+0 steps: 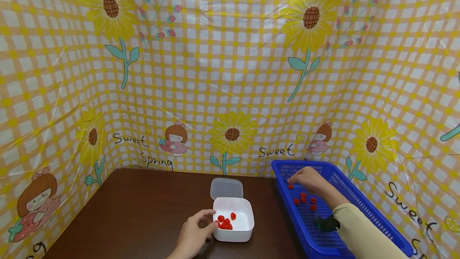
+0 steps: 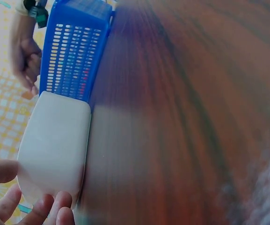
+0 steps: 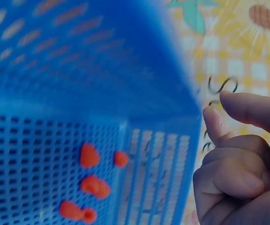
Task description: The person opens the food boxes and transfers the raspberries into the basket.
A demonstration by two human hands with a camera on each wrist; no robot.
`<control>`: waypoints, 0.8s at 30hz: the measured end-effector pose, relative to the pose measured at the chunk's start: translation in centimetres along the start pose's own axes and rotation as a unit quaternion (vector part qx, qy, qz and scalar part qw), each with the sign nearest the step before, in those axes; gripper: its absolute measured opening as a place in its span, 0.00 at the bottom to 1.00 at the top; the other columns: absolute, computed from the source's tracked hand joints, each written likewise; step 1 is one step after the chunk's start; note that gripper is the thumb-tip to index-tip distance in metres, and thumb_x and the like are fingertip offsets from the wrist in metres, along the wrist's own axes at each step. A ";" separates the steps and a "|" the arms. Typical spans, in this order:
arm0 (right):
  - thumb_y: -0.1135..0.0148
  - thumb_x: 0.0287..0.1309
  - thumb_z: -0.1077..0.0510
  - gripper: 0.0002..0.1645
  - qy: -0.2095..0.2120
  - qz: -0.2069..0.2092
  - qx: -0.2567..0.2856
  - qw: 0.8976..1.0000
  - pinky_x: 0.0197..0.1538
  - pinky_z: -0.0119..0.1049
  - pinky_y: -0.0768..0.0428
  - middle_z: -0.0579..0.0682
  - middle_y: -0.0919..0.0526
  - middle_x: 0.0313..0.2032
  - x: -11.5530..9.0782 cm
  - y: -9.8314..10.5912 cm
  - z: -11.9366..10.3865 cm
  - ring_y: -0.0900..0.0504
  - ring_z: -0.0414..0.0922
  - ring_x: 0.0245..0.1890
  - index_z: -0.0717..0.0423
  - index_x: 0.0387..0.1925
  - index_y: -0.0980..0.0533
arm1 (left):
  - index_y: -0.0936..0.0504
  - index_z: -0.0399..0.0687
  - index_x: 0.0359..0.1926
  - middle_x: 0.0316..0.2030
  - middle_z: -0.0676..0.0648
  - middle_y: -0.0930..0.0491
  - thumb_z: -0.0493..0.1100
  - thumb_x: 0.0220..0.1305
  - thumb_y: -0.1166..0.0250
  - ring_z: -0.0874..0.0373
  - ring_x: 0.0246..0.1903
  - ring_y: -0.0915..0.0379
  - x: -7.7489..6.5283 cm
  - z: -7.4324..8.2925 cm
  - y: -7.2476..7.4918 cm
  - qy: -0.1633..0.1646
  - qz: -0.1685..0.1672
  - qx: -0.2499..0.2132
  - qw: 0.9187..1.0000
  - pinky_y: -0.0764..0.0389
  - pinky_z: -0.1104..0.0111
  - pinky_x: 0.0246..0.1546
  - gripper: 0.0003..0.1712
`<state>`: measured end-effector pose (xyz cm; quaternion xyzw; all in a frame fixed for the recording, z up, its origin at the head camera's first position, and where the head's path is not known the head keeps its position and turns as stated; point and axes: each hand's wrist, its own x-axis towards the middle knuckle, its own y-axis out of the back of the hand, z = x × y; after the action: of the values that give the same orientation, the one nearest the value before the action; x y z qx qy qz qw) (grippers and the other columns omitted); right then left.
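Several red raspberries [image 1: 226, 224] lie in a white square container [image 1: 234, 235]. My left hand [image 1: 194, 229] holds this container at its left side, with thumb and fingertips at the rim; the left wrist view shows the fingers curled about the container's near end [image 2: 55, 140]. Over the far left part of a blue basket [image 1: 298, 227] is my right hand [image 1: 310, 180]. Its thumb and index finger are slightly apart with nothing between them, the other fingers curled. A raspberry [image 1: 290, 186] lies just below those fingertips. More raspberries [image 3: 96, 186] rest on the perforated basket floor.
A translucent lid [image 1: 226, 189] lies behind the white container on the dark wooden table [image 1: 143, 211]. The high basket walls surround the right hand's area. A yellow checked cloth [image 1: 230, 71] with sunflowers hangs at the back and both sides.
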<state>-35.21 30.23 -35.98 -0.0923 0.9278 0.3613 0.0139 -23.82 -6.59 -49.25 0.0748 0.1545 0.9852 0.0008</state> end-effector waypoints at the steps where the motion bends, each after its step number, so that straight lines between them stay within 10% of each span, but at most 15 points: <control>1: 0.35 0.61 0.57 0.16 0.003 -0.002 0.003 1.000 0.17 0.30 0.41 0.37 0.46 0.10 0.0 -0.2 -0.3 0.49 0.35 0.10 0.67 0.44 0.15 | 0.17 0.50 0.54 0.33 0.50 0.19 0.44 0.60 0.28 0.56 0.22 0.21 0.0 0.0 0.0 -0.001 0.000 0.000 1.000 0.26 0.67 0.22 0.20; 24: 0.35 0.63 0.59 0.18 0.019 -0.053 0.145 0.988 0.17 0.27 0.48 0.38 0.46 0.12 -0.9 -5.8 -6.2 0.53 0.34 0.12 0.70 0.48 0.19 | 0.17 0.48 0.54 0.33 0.49 0.20 0.43 0.61 0.29 0.54 0.23 0.21 0.0 0.2 0.0 0.008 -0.005 -0.002 1.000 0.23 0.66 0.23 0.19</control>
<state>-33.00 22.04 -35.25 -0.1449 0.9644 0.2195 0.0286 -23.83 -6.53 -49.08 0.0665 0.1530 0.9860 0.0048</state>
